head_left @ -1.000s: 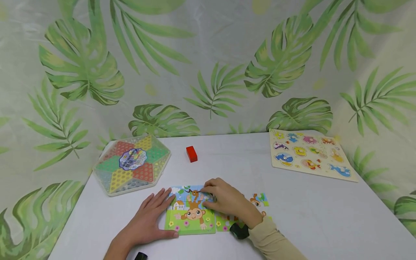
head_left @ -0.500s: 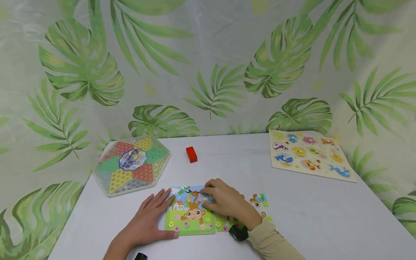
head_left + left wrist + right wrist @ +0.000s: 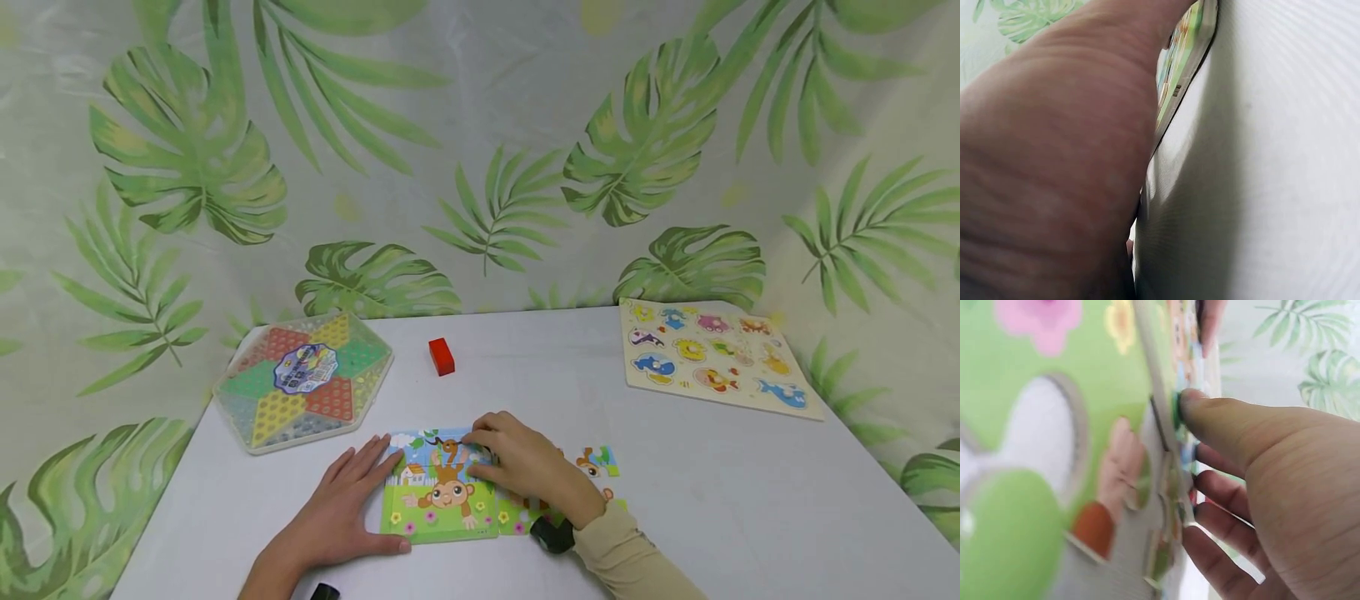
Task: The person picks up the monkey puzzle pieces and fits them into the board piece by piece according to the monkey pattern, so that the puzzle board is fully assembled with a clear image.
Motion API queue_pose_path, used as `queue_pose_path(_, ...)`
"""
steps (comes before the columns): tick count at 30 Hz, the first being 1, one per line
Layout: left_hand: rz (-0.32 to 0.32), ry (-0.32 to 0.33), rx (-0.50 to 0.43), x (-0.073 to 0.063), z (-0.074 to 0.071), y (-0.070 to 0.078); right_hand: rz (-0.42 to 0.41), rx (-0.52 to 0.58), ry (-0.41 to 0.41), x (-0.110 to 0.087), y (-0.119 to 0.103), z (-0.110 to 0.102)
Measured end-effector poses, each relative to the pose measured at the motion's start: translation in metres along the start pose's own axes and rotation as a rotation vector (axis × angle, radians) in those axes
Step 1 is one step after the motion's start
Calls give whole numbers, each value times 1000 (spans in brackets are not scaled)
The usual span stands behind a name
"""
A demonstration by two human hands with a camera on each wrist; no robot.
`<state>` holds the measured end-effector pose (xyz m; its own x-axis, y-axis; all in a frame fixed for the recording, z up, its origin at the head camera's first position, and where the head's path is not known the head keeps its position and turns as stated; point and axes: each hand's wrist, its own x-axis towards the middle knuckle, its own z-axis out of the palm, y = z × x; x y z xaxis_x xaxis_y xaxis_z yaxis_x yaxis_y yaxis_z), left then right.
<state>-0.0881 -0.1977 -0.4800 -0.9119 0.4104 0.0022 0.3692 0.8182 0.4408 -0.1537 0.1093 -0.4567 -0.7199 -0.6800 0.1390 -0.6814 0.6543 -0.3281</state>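
Note:
A square monkey jigsaw puzzle [image 3: 442, 496] in a shallow tray lies flat on the white table. My left hand [image 3: 337, 504] rests along its left side, fingers straight at the upper left edge and thumb stretched along the lower left corner. At the top right of the puzzle, my right hand [image 3: 528, 462] has thumb and curled fingers on a blue jigsaw piece [image 3: 478, 456], largely covered by that hand. The right wrist view shows the thumb [image 3: 1213, 415] against the puzzle's edge. Loose monkey pieces [image 3: 597, 467] lie to the right, partly under the right forearm.
A hexagonal Chinese checkers board [image 3: 307, 379] lies at the back left. Behind the puzzle is a red block [image 3: 442, 357]. At the back right lies a wooden animal peg puzzle [image 3: 712, 354]. A leaf-patterned curtain [image 3: 495, 167] hangs behind the table.

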Motion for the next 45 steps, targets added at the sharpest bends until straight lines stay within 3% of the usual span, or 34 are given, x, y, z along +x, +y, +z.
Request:
queue_pose_path(5,4,-6,-3,-1,1,0,23,40,-52,-6,6,-6)
queue_pose_path(11,17,15,11,-1,2,-2,36,95,-57,-10,13,-15)
queue_pose_path(29,17,23,15,0,2,2,80,225,-236,-15,32,-34)
queue_pose_path(40,28,36,42,4,1,0,116,249,-253,-16,36,-40)
queue_pose_path(45,18,33,32,1,1,2,115,272,-262,-17,39,-38)
